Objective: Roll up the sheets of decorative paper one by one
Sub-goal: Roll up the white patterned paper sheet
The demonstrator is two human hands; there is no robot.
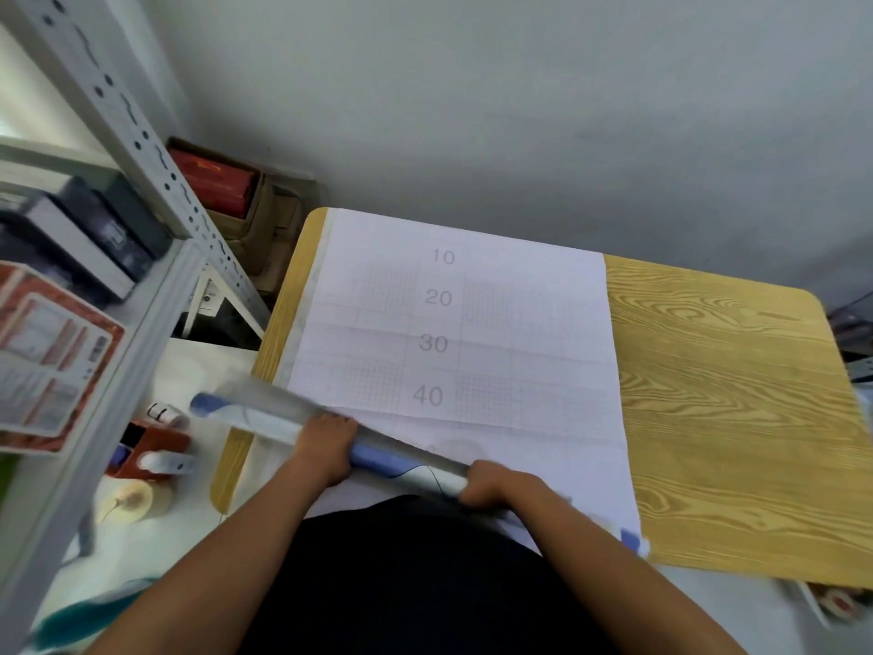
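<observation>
Barely begun, both the left hand (326, 446) and right hand (491, 484) clench a blue-and-white paper roll (392, 460) at lower centre, most of the white gridded sheet (472, 323) lying unrolled across the wood-grain table (732, 394).

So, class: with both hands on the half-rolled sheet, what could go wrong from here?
1. The roll lies slanted across the sheet, so it may wind unevenly, like a cone.
2. The left hand and right hand grip near the middle; the loose ends could slacken.
3. The roll's left end overhangs the table and could catch.
</observation>
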